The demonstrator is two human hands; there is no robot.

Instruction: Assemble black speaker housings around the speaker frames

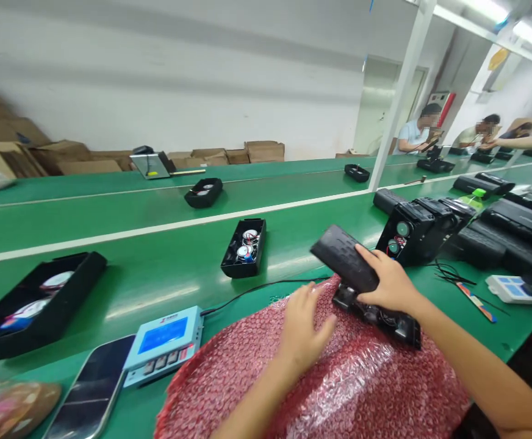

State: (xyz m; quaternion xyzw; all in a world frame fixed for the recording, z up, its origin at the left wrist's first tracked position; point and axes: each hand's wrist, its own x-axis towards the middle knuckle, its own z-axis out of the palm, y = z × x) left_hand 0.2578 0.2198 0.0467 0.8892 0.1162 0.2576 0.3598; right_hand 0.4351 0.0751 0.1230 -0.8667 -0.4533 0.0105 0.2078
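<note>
The right hand [387, 283] pinches a black cover [343, 255] between thumb and fingers, above the red bubble wrap [229, 378] on the green table [510, 346]. The cover's long axis slants from far left to near right, its free end pointing away leftward — the near end is hidden by the hand. Beneath lies a black housing [406, 332], partly covered, its inner parts hard to make out. The left hand [306, 326] — blurred, fingers loosely spread — holds nothing.

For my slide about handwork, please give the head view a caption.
Over red bubble wrap, the right hand grips a black casing; the left hand is open nearby.
</note>
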